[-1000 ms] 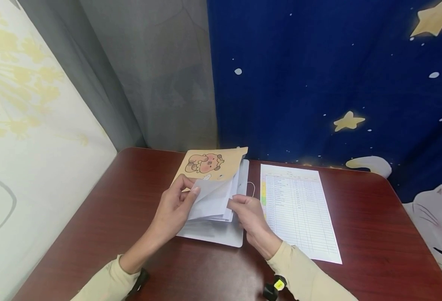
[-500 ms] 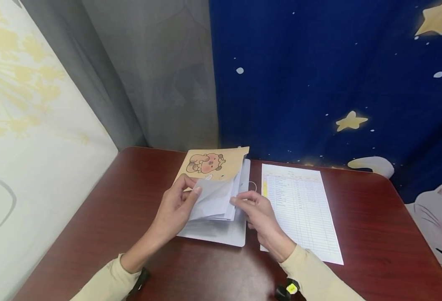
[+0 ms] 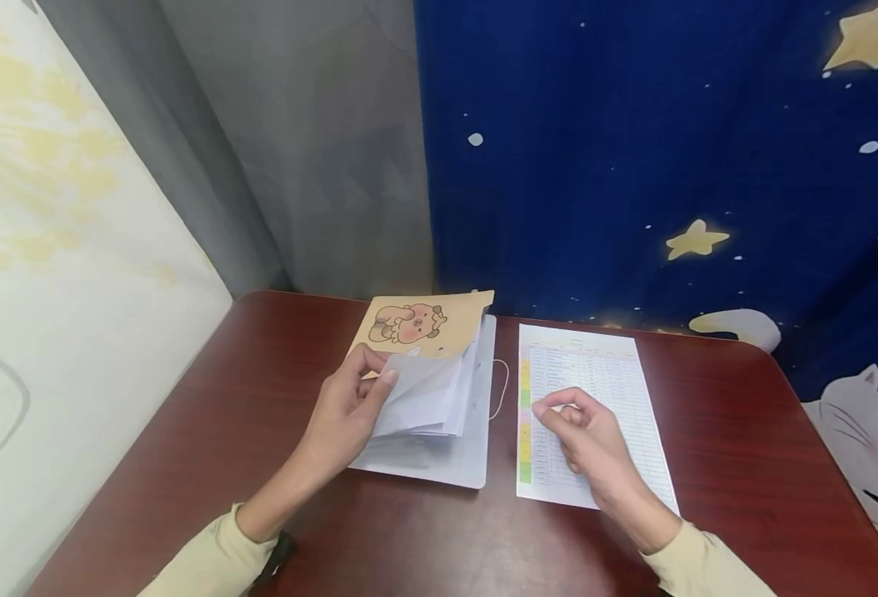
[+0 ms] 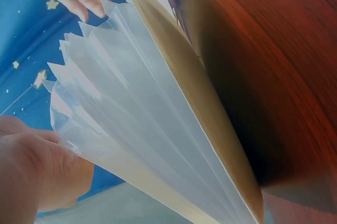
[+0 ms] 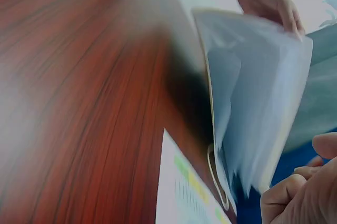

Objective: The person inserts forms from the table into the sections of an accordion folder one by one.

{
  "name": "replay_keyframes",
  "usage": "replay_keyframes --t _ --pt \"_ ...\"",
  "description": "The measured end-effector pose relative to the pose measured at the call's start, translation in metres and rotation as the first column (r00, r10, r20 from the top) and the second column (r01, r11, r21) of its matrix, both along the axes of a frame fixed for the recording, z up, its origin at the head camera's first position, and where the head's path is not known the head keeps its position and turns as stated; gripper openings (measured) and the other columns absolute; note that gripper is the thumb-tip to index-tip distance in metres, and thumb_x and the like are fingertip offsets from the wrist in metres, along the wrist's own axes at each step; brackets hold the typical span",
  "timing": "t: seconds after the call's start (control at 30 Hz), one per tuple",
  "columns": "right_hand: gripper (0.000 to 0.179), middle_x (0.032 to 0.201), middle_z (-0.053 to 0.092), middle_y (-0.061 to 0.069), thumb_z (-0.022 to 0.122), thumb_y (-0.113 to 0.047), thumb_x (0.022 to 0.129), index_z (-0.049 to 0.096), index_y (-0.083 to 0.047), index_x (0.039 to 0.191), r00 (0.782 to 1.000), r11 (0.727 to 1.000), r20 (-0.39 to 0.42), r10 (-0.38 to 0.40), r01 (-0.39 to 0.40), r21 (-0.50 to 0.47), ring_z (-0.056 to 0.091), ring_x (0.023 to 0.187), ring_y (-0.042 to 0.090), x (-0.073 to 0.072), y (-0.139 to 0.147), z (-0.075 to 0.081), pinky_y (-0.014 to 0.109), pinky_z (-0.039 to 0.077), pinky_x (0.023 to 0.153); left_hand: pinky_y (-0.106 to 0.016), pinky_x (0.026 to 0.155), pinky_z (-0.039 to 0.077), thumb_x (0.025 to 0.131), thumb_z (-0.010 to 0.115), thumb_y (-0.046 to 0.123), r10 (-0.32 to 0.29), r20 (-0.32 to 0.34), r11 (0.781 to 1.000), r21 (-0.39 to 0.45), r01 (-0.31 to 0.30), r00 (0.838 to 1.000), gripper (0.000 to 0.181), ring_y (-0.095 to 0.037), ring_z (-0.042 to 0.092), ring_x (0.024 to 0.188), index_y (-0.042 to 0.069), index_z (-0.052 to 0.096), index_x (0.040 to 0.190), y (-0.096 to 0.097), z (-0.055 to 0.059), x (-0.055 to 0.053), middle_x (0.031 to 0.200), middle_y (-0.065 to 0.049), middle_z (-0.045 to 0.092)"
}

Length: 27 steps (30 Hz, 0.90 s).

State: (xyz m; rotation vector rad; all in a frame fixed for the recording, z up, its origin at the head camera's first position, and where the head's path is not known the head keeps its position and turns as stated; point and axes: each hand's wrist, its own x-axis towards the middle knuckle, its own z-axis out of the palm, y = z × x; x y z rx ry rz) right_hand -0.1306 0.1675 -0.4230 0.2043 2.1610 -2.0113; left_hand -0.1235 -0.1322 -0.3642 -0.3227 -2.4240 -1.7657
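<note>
A folder [image 3: 431, 319] with a tan cover and a cartoon animal on it lies partly opened on the table. Clear plastic sleeves [image 4: 116, 77] fan out between its covers in the left wrist view. My left hand [image 3: 349, 398] pinches the raised sleeves and cover at their edge, thumb on top. To the right, my right hand [image 3: 580, 431] hovers over a printed sheet [image 3: 595, 365], fingers loosely curled, with nothing visible in them. In the right wrist view, the right hand [image 5: 305, 192] is apart from the folder.
A thin elastic cord [image 3: 502, 390] loops out from the folder's right side, between it and the sheet. The dark red wooden table [image 3: 207, 431] runs back to a grey curtain [image 3: 319, 166] and a blue star-patterned curtain [image 3: 595, 166].
My right hand has let go of the sleeves' right edge and moved right, over the printed sheet. My left hand keeps its hold in the same place.
</note>
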Motion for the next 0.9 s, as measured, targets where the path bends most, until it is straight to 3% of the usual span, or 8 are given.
replay_keyframes --t 0.13,0.3,0.43,0.57,0.63,0.8,0.9 --pt "0.041 0.055 0.038 -0.007 0.071 -0.038 0.086 0.056 -0.01 0.112 0.999 0.995 0.044 -0.007 0.003 0.103 0.027 0.04 0.008 0.008 0.03 0.002 0.022 0.022 0.035 -0.024 0.039 0.026 0.096 0.055 0.007 0.007 -0.012 1.0 -0.001 -0.007 1.0 0.009 -0.004 0.041 0.046 0.005 0.048 0.092 -0.002 -0.001 0.0 0.103 -0.018 0.066" --pt "0.05 0.065 0.052 -0.005 0.071 -0.045 0.084 0.056 -0.011 0.118 0.989 0.98 0.147 -0.032 0.002 0.197 0.032 0.042 0.011 0.018 0.064 -0.001 0.028 0.028 0.038 -0.024 0.039 0.027 0.097 0.055 0.007 -0.005 0.009 1.0 0.016 0.004 1.0 0.008 -0.012 0.051 0.051 0.005 0.048 0.093 -0.002 -0.004 -0.002 0.096 -0.021 0.066" --pt "0.054 0.077 0.061 -0.005 0.069 -0.045 0.085 0.053 -0.01 0.122 0.981 0.975 0.186 -0.056 0.013 0.222 0.034 0.044 0.009 0.026 0.087 -0.008 0.027 0.029 0.038 -0.024 0.039 0.027 0.097 0.055 0.009 -0.004 0.02 1.0 0.015 0.003 1.0 0.008 -0.012 0.048 0.049 0.006 0.048 0.093 -0.002 -0.004 -0.002 0.089 -0.021 0.067" --pt "0.057 0.081 0.062 -0.007 0.069 -0.046 0.085 0.052 -0.011 0.126 0.969 0.975 0.238 -0.069 0.015 0.221 0.036 0.045 0.009 0.033 0.103 -0.012 0.024 0.029 0.038 -0.024 0.039 0.029 0.097 0.055 0.011 0.0 0.024 1.0 -0.004 0.0 1.0 0.009 -0.012 0.05 0.05 0.006 0.048 0.093 -0.004 -0.002 0.0 0.094 -0.019 0.067" --pt "0.058 0.075 0.058 -0.008 0.069 -0.047 0.084 0.052 -0.013 0.128 0.962 0.973 0.262 -0.077 0.014 0.232 0.037 0.046 0.009 0.036 0.11 -0.014 0.025 0.03 0.039 -0.025 0.039 0.03 0.097 0.055 0.011 0.005 0.022 1.0 -0.008 -0.005 1.0 0.01 -0.013 0.054 0.053 0.006 0.048 0.093 -0.005 -0.001 0.001 0.098 -0.018 0.068" --pt "0.062 0.064 0.048 -0.008 0.07 -0.047 0.083 0.049 -0.014 0.131 0.945 0.961 0.311 -0.106 0.017 0.274 0.041 0.048 0.01 0.042 0.125 -0.019 0.025 0.032 0.039 -0.024 0.038 0.028 0.098 0.054 0.01 -0.006 0.013 1.0 -0.002 0.006 1.0 0.009 -0.01 0.046 0.048 0.006 0.048 0.093 -0.005 -0.002 0.0 0.067 -0.017 0.062" --pt "0.065 0.07 0.055 -0.007 0.071 -0.048 0.081 0.049 -0.014 0.132 0.936 0.949 0.331 -0.119 0.01 0.315 0.044 0.051 0.01 0.045 0.132 -0.021 0.026 0.034 0.041 -0.024 0.038 0.028 0.097 0.054 0.009 -0.014 0.011 1.0 0.009 0.014 1.0 0.008 -0.012 0.049 0.049 0.006 0.048 0.093 -0.004 -0.004 -0.001 0.077 -0.017 0.064"
